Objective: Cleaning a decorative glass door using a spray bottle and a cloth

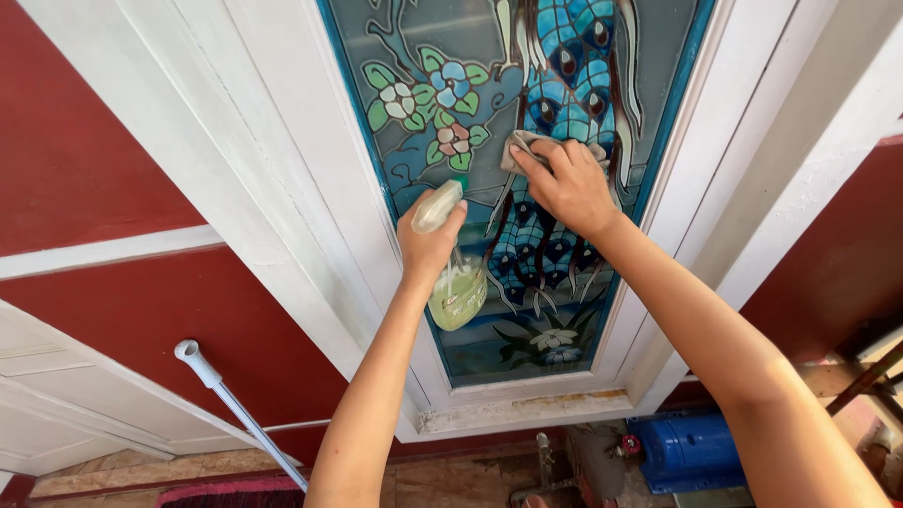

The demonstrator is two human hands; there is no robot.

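Wiping is under way: the right hand [567, 186] presses a cloth [523, 146] flat on the stained-glass panel [442, 103]. The left hand [428, 246] grips a spray bottle [455, 282]; the dirty sill [527, 411] looks untouched.

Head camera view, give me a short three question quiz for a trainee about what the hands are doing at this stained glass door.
1. True or false: the left hand holds a spray bottle.
2. What does the right hand press against the glass panel?
A. a sponge
B. a cloth
C. a scraper
3. Fill in: the pole at lower left leans against the ___ wall.

Key
1. True. The left hand grips the bottle's neck, with the pale green body hanging below.
2. B. A crumpled cloth sits under the fingers, on the blue peacock pattern.
3. Red.
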